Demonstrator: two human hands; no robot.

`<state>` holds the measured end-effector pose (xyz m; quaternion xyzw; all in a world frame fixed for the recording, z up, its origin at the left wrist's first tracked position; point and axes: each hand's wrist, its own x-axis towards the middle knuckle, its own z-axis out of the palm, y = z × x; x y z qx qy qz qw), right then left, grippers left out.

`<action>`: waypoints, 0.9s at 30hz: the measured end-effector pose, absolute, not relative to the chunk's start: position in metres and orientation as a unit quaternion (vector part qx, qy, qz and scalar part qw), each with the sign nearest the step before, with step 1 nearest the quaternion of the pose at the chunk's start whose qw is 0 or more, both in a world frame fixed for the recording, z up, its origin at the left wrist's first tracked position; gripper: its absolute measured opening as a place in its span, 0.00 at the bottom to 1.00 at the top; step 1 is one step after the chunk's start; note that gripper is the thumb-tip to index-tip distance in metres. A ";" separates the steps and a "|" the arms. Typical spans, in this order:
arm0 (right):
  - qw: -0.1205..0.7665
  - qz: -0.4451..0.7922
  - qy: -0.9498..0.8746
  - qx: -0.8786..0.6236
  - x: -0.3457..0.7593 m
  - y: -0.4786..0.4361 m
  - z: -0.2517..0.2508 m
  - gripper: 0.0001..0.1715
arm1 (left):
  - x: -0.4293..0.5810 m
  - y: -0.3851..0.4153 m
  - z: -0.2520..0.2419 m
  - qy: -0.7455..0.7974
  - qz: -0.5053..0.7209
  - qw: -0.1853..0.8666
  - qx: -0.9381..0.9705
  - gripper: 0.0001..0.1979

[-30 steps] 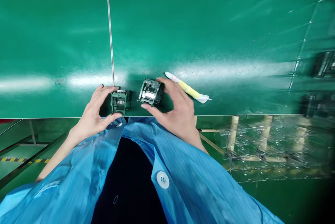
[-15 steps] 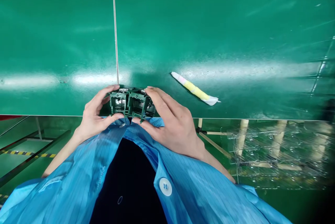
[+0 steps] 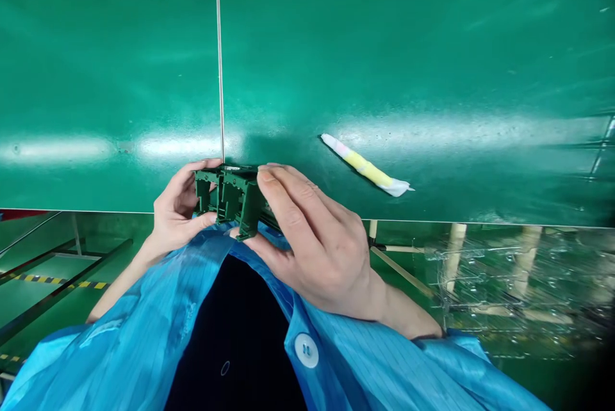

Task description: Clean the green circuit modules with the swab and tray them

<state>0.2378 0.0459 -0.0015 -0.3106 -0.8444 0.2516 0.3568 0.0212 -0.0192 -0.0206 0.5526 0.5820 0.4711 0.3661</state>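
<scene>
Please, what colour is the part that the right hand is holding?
Dark green: the part in the right hand shows best in the head view.

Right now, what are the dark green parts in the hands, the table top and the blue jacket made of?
Dark green parts: probably hard, dullish plastic, with thin, crisp walls.
Table top: smooth, shiny, reflecting bright light bands; laminate or rubber mat, I can't tell.
Blue jacket: likely thin woven cloth, faintly striped, folding softly.

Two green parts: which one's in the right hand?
The right-side green part: the right hand grips it between thumb and fingers. The left-side green part is in the left hand.
</scene>
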 end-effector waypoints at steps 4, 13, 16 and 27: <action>0.364 0.310 -0.819 -0.317 0.237 0.044 -0.016 0.35 | 0.018 -0.019 -0.016 0.584 0.459 0.308 0.594 0.33; 0.390 0.636 -0.621 -0.239 0.230 0.048 -0.065 0.40 | 0.027 -0.002 0.033 0.515 0.307 0.087 0.796 0.47; 0.412 0.664 -0.583 -0.223 0.228 0.045 -0.070 0.39 | 0.036 -0.001 0.045 0.522 0.278 0.088 0.802 0.46; 0.352 0.616 -0.631 -0.314 0.241 0.045 -0.046 0.36 | 0.015 -0.017 0.016 0.625 0.314 0.312 0.643 0.34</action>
